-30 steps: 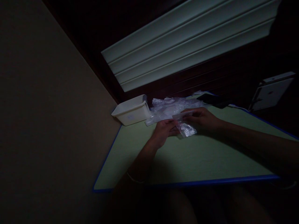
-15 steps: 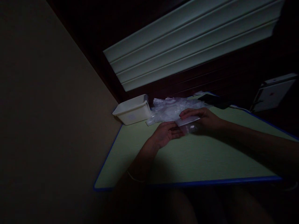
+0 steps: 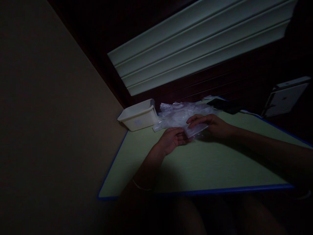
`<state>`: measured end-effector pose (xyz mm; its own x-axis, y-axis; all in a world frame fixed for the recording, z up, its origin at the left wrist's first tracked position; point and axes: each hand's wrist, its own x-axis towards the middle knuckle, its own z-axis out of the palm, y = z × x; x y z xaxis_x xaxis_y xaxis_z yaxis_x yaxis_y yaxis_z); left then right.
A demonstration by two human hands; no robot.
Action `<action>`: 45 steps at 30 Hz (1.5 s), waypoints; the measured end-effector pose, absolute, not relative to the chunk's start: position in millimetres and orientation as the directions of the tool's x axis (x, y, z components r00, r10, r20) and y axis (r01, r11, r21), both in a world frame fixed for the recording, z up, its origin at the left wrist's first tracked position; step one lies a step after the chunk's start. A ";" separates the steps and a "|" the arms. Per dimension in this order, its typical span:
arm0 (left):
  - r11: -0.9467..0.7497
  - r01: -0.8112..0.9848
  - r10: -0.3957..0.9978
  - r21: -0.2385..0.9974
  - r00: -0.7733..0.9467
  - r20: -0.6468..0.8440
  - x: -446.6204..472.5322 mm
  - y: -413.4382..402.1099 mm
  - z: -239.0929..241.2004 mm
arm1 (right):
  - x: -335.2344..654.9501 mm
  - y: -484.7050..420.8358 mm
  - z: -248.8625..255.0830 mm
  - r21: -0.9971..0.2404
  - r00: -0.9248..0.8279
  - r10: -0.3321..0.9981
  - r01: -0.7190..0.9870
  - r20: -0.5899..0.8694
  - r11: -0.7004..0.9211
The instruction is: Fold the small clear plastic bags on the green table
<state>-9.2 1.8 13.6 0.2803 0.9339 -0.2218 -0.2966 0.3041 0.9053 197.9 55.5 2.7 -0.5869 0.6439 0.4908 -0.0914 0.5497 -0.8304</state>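
Left hand (image 3: 171, 140): fingers pinched on near end of small clear bag (image 3: 195, 130) | right hand (image 3: 213, 124): fingers closed over bag's far edge | bag: low over green table (image 3: 207, 166), contents too dim to tell | behind: heap of clear bags (image 3: 178, 114) | left: white bin (image 3: 138, 115), inside hidden

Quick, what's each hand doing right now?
Left hand: pinching one end of the small clear bag.
Right hand: closed on the bag's other end.
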 end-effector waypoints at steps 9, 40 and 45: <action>0.381 -0.296 0.912 0.876 0.277 -0.303 -11.4 2.8 18.5 | 197.2 54.3 3.1 -0.853 -0.606 0.655 -0.076 0.451 0.517; 0.048 -0.033 0.984 0.998 0.171 -0.042 -9.4 6.7 5.0 | 188.9 45.3 8.3 -0.999 -0.545 0.838 0.024 0.018 0.037; -0.019 0.029 0.994 0.999 0.112 0.015 -9.6 10.9 -0.4 | 190.8 43.5 11.7 -0.983 -0.533 0.842 0.100 0.077 0.153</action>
